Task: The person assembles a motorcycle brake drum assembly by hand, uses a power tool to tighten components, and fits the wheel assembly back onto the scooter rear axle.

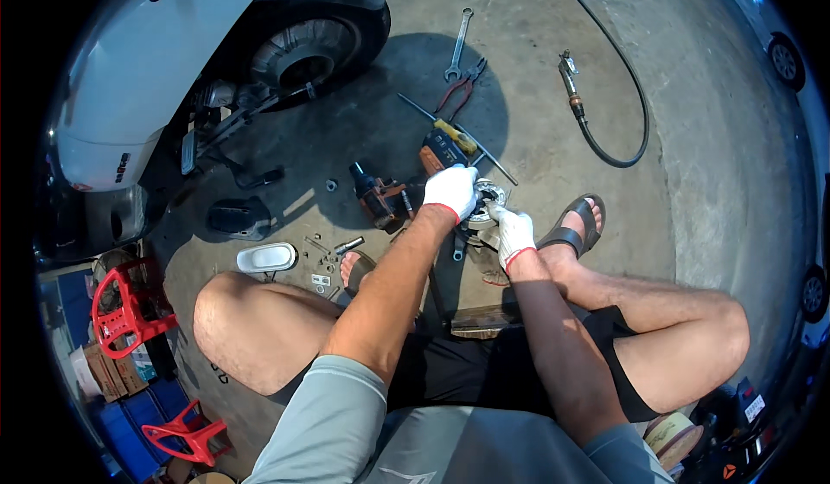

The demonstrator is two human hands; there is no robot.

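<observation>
My left hand (451, 192), in a white glove with a red cuff, grips the top of a round silver metal part (486, 200) held above the concrete floor. My right hand (513, 235), gloved the same way, holds the part's lower right side. Just left of the hands lies an orange and black cordless power tool (382, 197). A second orange tool (443, 150) and a yellow-handled screwdriver (456, 134) lie just behind them. My bare knees spread to either side, with sandalled feet on the floor.
A white scooter (164, 60) with its rear wheel (304, 51) stands at upper left. A spanner (459, 44), red-handled pliers (460, 91) and an air hose with nozzle (596, 129) lie beyond. Small bolts (324, 255) and a white cover (266, 259) sit by my left knee. Red stools (125, 307) stand at left.
</observation>
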